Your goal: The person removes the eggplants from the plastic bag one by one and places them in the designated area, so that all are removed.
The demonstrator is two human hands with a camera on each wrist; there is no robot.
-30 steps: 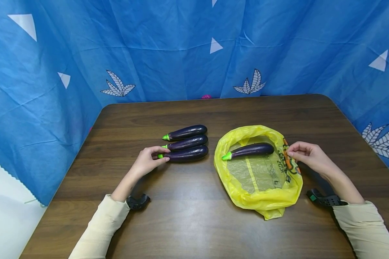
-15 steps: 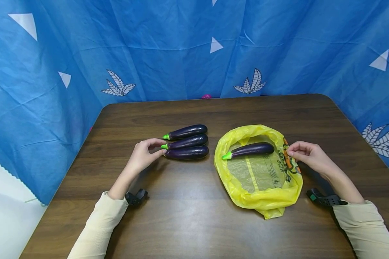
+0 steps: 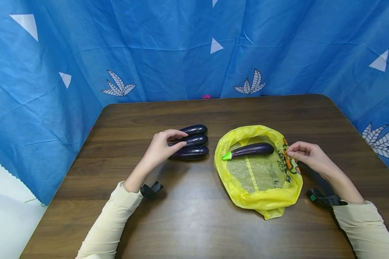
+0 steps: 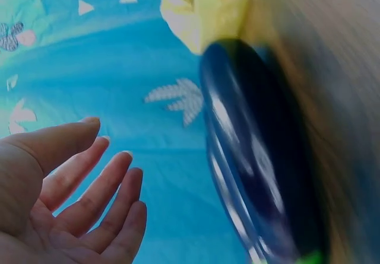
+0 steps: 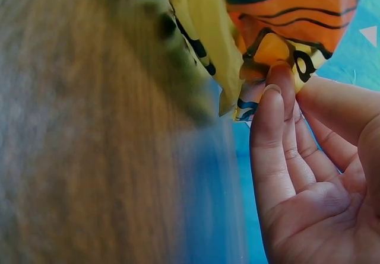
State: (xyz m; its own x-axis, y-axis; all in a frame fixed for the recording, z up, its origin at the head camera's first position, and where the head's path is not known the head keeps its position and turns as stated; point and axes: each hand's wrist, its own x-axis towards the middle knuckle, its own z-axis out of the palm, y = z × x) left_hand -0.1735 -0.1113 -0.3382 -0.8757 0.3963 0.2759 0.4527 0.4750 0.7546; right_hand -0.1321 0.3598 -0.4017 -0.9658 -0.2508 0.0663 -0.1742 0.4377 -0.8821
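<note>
Three dark purple eggplants lie side by side on the table: a far one [image 3: 197,130], a middle one [image 3: 198,140] and a near one [image 3: 191,153]. My left hand [image 3: 161,148] hovers over their stem ends, hiding the green stems in the head view. In the left wrist view its thumb and fingers are spread, apart from the nearest eggplant [image 4: 252,157]. A yellow plastic bag [image 3: 262,202] lies to the right, its mouth wide, with another eggplant [image 3: 253,149] inside. My right hand [image 3: 311,159] pinches the bag's right rim; the printed edge [image 5: 285,15] sits between thumb and fingers.
Everything rests on a dark wooden table [image 3: 194,230] with rounded far corners. A blue patterned curtain [image 3: 181,46] hangs behind it. Black cameras are strapped at both wrists, the left one [image 3: 151,189] low over the tabletop.
My left hand has left the near eggplant's stem, drawn back slightly, then moved right and away from me over the eggplants. The right hand and the bag have stayed put.
</note>
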